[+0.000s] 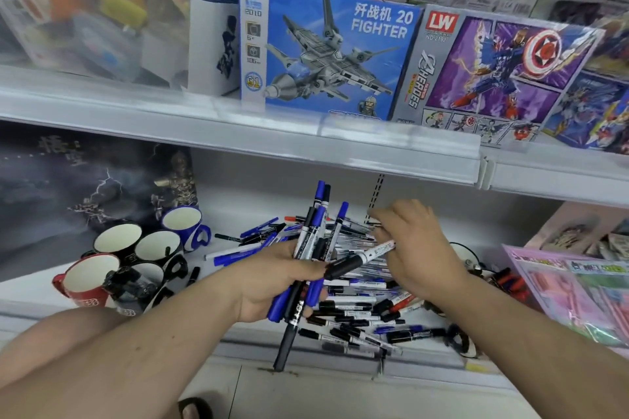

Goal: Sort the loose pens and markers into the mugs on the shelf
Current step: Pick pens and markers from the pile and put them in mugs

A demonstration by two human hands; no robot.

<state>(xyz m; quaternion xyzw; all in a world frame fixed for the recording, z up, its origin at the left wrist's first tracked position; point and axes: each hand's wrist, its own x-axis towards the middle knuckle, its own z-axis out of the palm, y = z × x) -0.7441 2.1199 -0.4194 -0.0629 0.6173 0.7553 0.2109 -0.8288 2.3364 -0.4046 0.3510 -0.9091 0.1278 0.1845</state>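
Gathering markers for the mugs

The left hand (272,279) grips a marker bundle (315,248); right-hand fingers (391,241) pinch one black-capped marker (360,260) above the pile (360,309). Next, judged: carry them left to the mugs (136,258).

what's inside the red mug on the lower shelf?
The red mug shows only a bare white inner wall; no pens are visible in it. Its bottom is hidden by the rim from this angle. The black mug beside it already holds dark markers.
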